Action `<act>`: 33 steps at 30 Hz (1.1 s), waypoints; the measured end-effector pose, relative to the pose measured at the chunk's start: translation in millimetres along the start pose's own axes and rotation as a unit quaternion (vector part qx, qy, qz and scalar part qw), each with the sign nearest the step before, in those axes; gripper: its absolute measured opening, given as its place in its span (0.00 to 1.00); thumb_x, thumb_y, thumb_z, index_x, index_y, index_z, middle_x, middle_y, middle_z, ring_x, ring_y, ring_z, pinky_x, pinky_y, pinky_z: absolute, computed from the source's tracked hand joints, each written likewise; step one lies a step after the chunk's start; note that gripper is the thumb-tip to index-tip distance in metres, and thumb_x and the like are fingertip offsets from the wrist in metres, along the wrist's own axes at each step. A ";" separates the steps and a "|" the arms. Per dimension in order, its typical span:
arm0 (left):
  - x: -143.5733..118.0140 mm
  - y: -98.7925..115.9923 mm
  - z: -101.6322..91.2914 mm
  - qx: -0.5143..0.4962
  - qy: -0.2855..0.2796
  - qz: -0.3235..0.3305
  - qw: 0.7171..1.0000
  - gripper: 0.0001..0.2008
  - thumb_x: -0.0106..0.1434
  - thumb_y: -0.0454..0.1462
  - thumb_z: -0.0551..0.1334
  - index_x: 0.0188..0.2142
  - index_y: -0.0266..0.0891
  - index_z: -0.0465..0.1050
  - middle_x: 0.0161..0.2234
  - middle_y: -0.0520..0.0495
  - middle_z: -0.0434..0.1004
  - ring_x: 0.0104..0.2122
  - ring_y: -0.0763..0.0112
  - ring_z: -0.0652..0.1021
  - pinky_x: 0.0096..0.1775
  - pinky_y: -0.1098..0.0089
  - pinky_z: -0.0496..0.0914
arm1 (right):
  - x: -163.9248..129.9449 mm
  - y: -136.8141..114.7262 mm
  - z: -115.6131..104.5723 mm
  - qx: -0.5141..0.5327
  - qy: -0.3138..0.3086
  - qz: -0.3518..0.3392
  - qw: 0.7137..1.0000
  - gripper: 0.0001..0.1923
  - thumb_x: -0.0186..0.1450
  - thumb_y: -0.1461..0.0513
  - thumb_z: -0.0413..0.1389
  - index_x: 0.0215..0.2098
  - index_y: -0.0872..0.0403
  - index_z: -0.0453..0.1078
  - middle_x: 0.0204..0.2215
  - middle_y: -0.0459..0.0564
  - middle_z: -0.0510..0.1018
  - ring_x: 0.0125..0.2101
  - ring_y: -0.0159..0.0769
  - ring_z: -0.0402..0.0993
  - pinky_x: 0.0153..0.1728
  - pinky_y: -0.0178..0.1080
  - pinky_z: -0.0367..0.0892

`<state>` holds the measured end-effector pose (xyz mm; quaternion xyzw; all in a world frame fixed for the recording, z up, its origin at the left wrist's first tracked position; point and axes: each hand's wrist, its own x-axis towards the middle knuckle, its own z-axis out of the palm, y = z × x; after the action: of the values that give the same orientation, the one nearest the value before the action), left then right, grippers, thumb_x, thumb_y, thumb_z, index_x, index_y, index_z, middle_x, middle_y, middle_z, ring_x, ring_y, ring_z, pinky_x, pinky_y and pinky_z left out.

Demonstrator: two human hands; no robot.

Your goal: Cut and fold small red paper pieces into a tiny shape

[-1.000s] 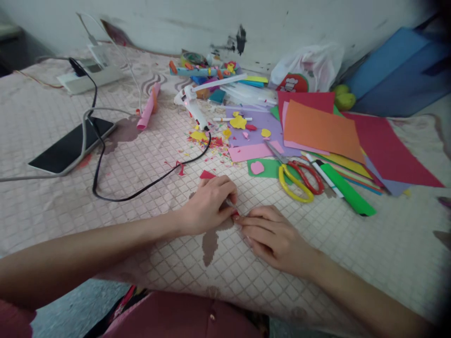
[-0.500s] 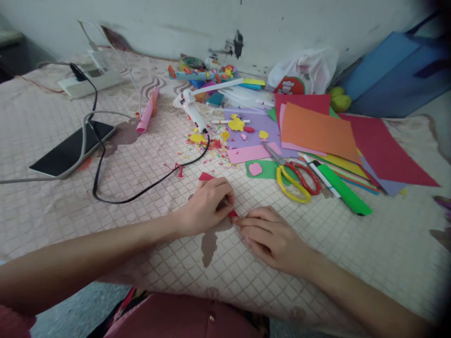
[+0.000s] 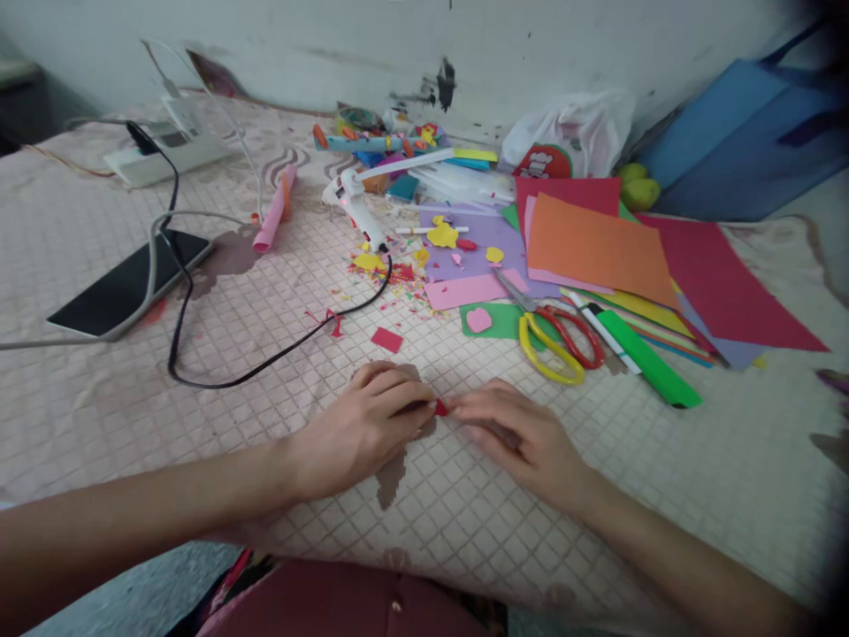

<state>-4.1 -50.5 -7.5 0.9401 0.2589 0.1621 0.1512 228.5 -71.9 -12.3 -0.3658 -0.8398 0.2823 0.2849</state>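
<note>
Between my two hands is a small piece of red paper (image 3: 441, 408), mostly covered by fingers. My left hand (image 3: 378, 420) is closed around it, thumb and fingers pressed together at its left side. My right hand (image 3: 521, 433) meets the other end with its fingertips pinched together. How the paper is folded or rolled, I cannot tell. Just beyond my left hand, a flat red paper rectangle (image 3: 386, 340) lies on the patterned cloth.
Scissors (image 3: 550, 341) and a green cutter (image 3: 646, 358) lie to the right, by stacked coloured sheets (image 3: 600, 248). A white glue gun (image 3: 362, 217) trails a black cord (image 3: 265, 367). A dark phone-like slab (image 3: 129, 283), power strip (image 3: 165, 155) and paper scraps (image 3: 398, 272) are also around.
My left hand has drawn back toward me and slightly left, uncovering the flat red rectangle. The fingers of both hands have shifted on the small red piece.
</note>
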 end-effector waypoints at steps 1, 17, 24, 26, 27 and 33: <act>-0.4 -0.6 0.5 0.006 0.000 0.002 1.000 0.12 0.67 0.33 0.52 0.48 0.37 0.69 0.48 0.44 0.72 0.49 0.63 0.68 0.52 0.58 0.60 | 2.5 0.2 -0.1 0.013 0.015 0.029 0.999 0.09 0.65 0.67 0.51 0.43 0.52 0.68 0.40 0.49 0.75 0.41 0.35 0.70 0.42 0.40 0.67; -7.1 -3.2 0.7 0.039 0.017 0.043 0.998 0.14 0.66 0.31 0.53 0.51 0.38 0.66 0.49 0.44 0.73 0.51 0.63 0.68 0.56 0.54 0.57 | 31.0 -2.0 4.2 -0.032 -0.030 0.126 0.991 0.07 0.59 0.71 0.54 0.28 0.53 0.64 0.28 0.43 0.68 0.29 0.30 0.65 0.29 0.34 0.61; -6.6 -2.5 -1.0 0.044 -0.002 0.049 0.998 0.15 0.66 0.31 0.52 0.51 0.37 0.66 0.49 0.43 0.72 0.52 0.62 0.68 0.57 0.54 0.56 | 32.4 -5.1 4.8 -0.038 -0.034 0.138 0.989 0.08 0.58 0.72 0.54 0.27 0.53 0.64 0.28 0.44 0.68 0.30 0.31 0.66 0.29 0.34 0.61; -7.0 -2.7 -1.3 0.039 0.002 0.052 0.998 0.15 0.66 0.31 0.52 0.52 0.37 0.65 0.48 0.43 0.73 0.51 0.62 0.68 0.57 0.54 0.56 | 32.6 -5.7 4.9 -0.040 -0.032 0.136 0.989 0.08 0.59 0.71 0.53 0.27 0.53 0.64 0.28 0.44 0.69 0.30 0.32 0.66 0.29 0.34 0.61; -7.2 -2.7 -1.5 0.038 0.003 0.054 0.998 0.15 0.66 0.31 0.52 0.52 0.37 0.65 0.47 0.43 0.73 0.51 0.62 0.68 0.56 0.54 0.57 | 32.7 -5.8 5.0 -0.043 -0.032 0.135 0.989 0.07 0.59 0.71 0.53 0.28 0.53 0.65 0.28 0.44 0.69 0.30 0.32 0.66 0.29 0.34 0.61; -7.4 -2.6 -1.7 0.036 -0.001 0.054 0.998 0.15 0.66 0.31 0.52 0.52 0.37 0.66 0.45 0.44 0.73 0.50 0.62 0.69 0.56 0.54 0.57 | 31.8 -5.9 8.0 -0.060 -0.028 0.133 0.989 0.07 0.58 0.71 0.53 0.28 0.53 0.64 0.29 0.45 0.70 0.31 0.32 0.67 0.29 0.35 0.62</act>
<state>-11.9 -52.0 -8.5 0.9577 0.2136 0.1595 0.1082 202.3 -52.7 -5.0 -0.4827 -0.8068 0.2765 0.1991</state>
